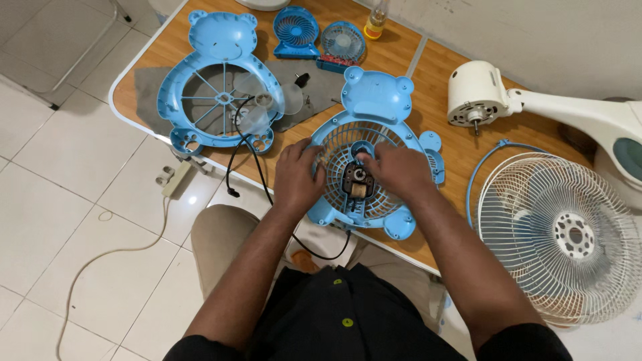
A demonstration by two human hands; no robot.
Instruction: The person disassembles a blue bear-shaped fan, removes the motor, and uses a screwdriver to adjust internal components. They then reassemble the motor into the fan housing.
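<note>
bare tabletop [461,150] is left open betw. the bear-shaped fan housing [374,127] and the white fan guard [558,230], w/ the white motor head [476,93] blocking its far end. the left side is crowded by the second bear-shaped frame [217,83] and a black cable [247,157] (trailing off the edge). the far edge is closed off by two small blue fans [319,35] and a bottle [376,20].

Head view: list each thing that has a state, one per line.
Bear-shaped rear grille: flat on table, motor exposed.
Motor: seated in the grille centre.
Front bear frame: detached, lying flat.
Left hand: resting on the grille.
Right hand: fingertips at the motor.
White fan head: bladeless, shaft bare.
White wire guard: removed, overhanging the table edge.
</note>
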